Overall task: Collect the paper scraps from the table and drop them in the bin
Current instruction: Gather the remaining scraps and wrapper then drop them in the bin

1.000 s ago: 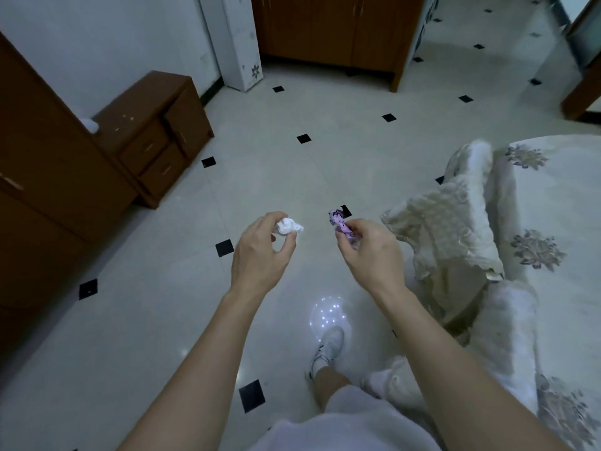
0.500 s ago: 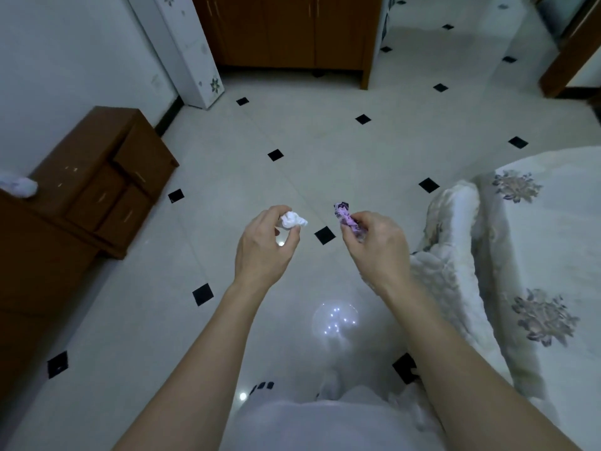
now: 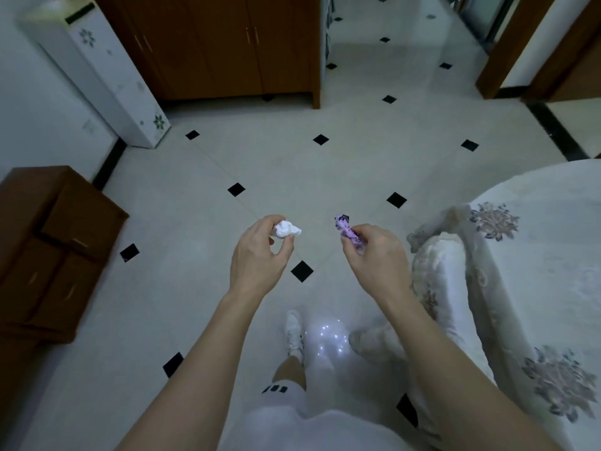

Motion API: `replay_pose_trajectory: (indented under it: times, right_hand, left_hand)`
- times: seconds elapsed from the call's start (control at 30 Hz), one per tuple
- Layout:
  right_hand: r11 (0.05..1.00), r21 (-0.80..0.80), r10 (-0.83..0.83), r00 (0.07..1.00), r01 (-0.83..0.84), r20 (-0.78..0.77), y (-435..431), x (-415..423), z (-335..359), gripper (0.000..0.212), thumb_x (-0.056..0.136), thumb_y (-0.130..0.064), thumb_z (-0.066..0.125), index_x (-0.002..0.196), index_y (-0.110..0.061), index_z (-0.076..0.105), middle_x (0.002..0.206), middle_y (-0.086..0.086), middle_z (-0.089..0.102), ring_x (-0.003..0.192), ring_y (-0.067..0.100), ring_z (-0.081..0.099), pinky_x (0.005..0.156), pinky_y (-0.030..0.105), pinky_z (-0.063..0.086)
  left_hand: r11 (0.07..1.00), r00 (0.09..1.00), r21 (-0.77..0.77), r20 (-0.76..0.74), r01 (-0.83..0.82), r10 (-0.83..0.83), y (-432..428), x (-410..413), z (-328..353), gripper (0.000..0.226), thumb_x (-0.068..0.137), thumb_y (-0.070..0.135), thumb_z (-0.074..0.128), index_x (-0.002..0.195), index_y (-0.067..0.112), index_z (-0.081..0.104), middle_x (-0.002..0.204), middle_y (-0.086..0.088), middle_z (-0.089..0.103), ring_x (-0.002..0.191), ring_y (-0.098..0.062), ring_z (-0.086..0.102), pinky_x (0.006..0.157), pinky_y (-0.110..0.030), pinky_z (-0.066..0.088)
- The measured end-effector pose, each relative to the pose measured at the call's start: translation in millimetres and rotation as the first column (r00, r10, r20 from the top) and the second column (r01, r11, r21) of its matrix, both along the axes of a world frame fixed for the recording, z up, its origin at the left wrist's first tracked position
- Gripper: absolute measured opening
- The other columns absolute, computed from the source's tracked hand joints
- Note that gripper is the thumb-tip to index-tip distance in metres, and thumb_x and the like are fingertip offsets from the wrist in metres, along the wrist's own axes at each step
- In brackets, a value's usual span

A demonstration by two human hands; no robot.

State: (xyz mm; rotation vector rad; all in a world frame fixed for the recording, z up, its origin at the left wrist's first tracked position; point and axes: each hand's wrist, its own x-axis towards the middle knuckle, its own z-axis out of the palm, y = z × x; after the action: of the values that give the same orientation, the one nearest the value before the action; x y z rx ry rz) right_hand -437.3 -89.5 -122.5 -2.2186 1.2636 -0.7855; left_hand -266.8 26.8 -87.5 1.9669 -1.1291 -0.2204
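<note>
Item: two paper scraps, in transit. We held both out in front of us over the floor (image 3: 201, 288). Our left hand (image 3: 257, 255) had its fingers (image 3: 287, 244) pinched narrow on a crumpled white scrap (image 3: 287, 228); our right hand (image 3: 377, 255) gripped a twisted purple scrap (image 3: 346, 231) at its lower end, the printed upper end sticking up free. The two hands were near each other but apart.

Progress: collecting, for these two pieces at least, looked done, since both were off the worktop and in hand. The drop was not yet made. No bin showed anywhere in view (it may have lain outside the frame), so we judged that finding and reaching it was what remained. Whether more scraps waited on the worktop we could not tell.

Surface: pale glossy tile floor with small black diamond insets, carrying a cluster of reflected light points near our feet. One white shoe (image 3: 294, 330) stood on it below the hands.

Room: a surface draped in a white floral cloth (image 3: 536, 255) at the right, possibly the worktop, its quilted edge hanging near our right arm. A low brown drawer unit (image 3: 48, 255) at the left; a tall brown cabinet (image 3: 227, 43) at the far wall; a white flower-patterned appliance (image 3: 107, 76) beside it. A doorway (image 3: 520, 43) opened at the upper right.
</note>
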Motion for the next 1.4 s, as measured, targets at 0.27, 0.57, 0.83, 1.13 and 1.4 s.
replay_pose_trajectory:
  times: [0.27,0.57,0.83,1.13,1.4]
  right_hand:
    - [0.988,-0.030,-0.152,0.987,0.150,-0.059,-126,103,20,0.021,0.091,-0.039,0.058,0.087,-0.021,0.067,0.077,-0.007,0.063,0.078,0.020,0.055,0.059,0.030,0.040]
    - [0.955,0.000,-0.297,0.950,0.298,-0.096,-235,161,25,0.023,0.091,-0.042,0.056,0.086,-0.022,0.066,0.079,-0.003,0.063,0.081,0.022,0.056,0.058,0.035,0.047]
    - [0.930,0.046,-0.361,0.928,0.366,-0.089,-333,160,3,0.024,0.090,-0.044,0.052,0.086,-0.025,0.064,0.075,-0.007,0.060,0.075,0.022,0.057,0.057,0.036,0.048]
    - [0.868,0.051,-0.488,0.867,0.495,-0.102,-502,124,-4,0.022,0.092,-0.039,0.056,0.084,-0.021,0.065,0.075,-0.005,0.060,0.076,0.022,0.052,0.059,0.034,0.041]
    - [0.775,0.030,-0.628,0.774,0.632,-0.083,-633,59,12,0.025,0.092,-0.042,0.055,0.084,-0.021,0.066,0.077,-0.004,0.062,0.078,0.021,0.053,0.062,0.036,0.047]
  left_hand:
    - [0.991,0.990,-0.026,-0.028,0.135,-0.135,-146,117,9,0.007,0.092,0.028,0.062,0.098,0.025,0.060,0.097,0.025,0.068,0.091,-0.002,0.058,0.078,-0.026,0.049]
    - [0.958,0.957,-0.027,-0.059,0.284,-0.285,-283,188,10,0.008,0.091,0.026,0.061,0.098,0.030,0.060,0.102,0.020,0.069,0.094,-0.008,0.060,0.080,-0.036,0.051]
    - [0.924,0.922,-0.005,-0.060,0.383,-0.382,-401,197,-6,0.008,0.092,0.026,0.061,0.095,0.033,0.059,0.100,0.021,0.070,0.092,-0.009,0.061,0.078,-0.035,0.051]
    - [0.872,0.870,0.013,-0.074,0.489,-0.487,-597,161,-4,0.009,0.093,0.024,0.061,0.095,0.032,0.060,0.099,0.026,0.069,0.092,-0.008,0.061,0.078,-0.032,0.052]
    - [0.791,0.789,-0.007,-0.056,0.612,-0.611,-745,98,6,0.012,0.092,0.021,0.061,0.093,0.033,0.060,0.098,0.024,0.069,0.093,-0.008,0.061,0.077,-0.032,0.052]
